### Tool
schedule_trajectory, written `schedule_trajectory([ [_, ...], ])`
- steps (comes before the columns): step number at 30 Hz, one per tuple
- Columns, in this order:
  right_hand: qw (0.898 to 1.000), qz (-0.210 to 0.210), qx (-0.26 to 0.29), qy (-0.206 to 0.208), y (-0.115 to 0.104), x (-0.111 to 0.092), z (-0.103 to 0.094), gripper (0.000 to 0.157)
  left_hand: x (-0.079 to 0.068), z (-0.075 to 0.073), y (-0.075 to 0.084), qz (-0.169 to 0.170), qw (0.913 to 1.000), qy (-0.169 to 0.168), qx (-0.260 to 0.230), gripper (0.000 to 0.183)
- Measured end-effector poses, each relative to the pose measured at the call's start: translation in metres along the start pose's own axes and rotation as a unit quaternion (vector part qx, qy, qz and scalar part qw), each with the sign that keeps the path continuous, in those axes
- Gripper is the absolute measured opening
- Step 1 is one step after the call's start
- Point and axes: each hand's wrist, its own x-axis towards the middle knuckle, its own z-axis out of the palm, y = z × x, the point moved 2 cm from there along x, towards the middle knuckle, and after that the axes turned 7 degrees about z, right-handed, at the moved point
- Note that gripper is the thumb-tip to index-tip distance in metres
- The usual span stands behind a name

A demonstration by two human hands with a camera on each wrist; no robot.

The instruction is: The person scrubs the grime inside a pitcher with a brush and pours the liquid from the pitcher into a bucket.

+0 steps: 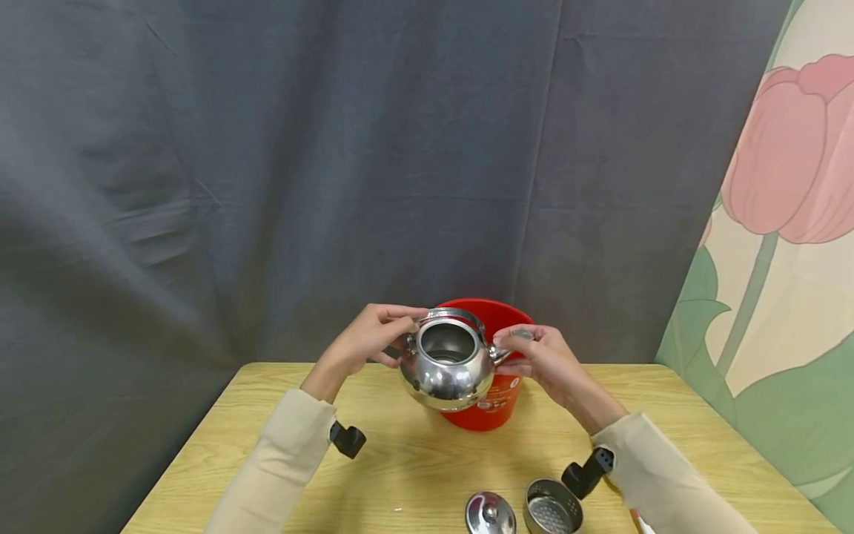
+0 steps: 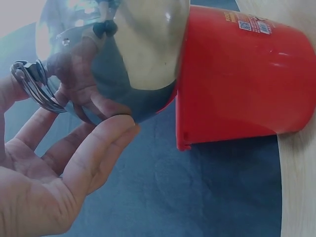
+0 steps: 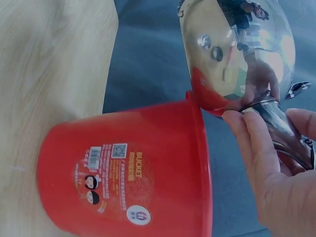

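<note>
A shiny steel teapot [image 1: 448, 384] with its lid off is held up before the red bucket [image 1: 482, 417], its round opening tilted toward me. My left hand [image 1: 375, 335] holds the pot's left side, by the base of the folded-over metal handle [image 2: 35, 88]. Fingertips [image 2: 121, 126] of that hand press on the curved body in the left wrist view. On the other side, my right hand [image 1: 545, 357] grips the spout [image 3: 276, 126] between thumb and fingers. The pot overlaps the bucket's rim in both wrist views.
On the near part of the wooden table [image 1: 400, 475] lie a steel lid [image 1: 489, 513] and a perforated steel strainer [image 1: 552, 510]. A red and white item [image 1: 640, 521] shows partly beside my right sleeve. A dark grey curtain [image 1: 373, 163] hangs behind the table.
</note>
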Motion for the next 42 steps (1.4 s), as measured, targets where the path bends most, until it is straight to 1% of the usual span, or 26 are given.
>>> schedule_trajectory([
  [9,1.000,0.002,-0.012,-0.012,0.009,0.000,0.006,0.019,-0.011,-0.003,-0.007,-0.017,0.9998,0.011,-0.008,0.035],
  [17,1.000,0.017,0.000,-0.025,0.017,0.000,0.014,0.013,-0.022,-0.006,-0.013,-0.025,0.9994,0.018,-0.015,0.035],
  [24,0.998,0.021,0.014,-0.058,0.026,-0.002,0.019,0.017,-0.033,-0.006,-0.017,-0.034,0.9991,0.021,-0.010,0.035],
  [27,0.997,0.025,0.020,-0.066,0.029,-0.004,0.021,0.014,-0.036,-0.006,-0.019,-0.038,0.9991,0.020,-0.009,0.035],
  [34,0.997,0.033,0.026,-0.069,0.040,-0.005,0.029,0.007,-0.044,-0.008,-0.031,-0.043,0.9988,0.020,-0.010,0.036],
  [42,0.995,0.044,0.035,-0.080,0.057,-0.004,0.035,0.005,-0.053,-0.008,-0.048,-0.049,0.9986,0.020,-0.007,0.038],
])
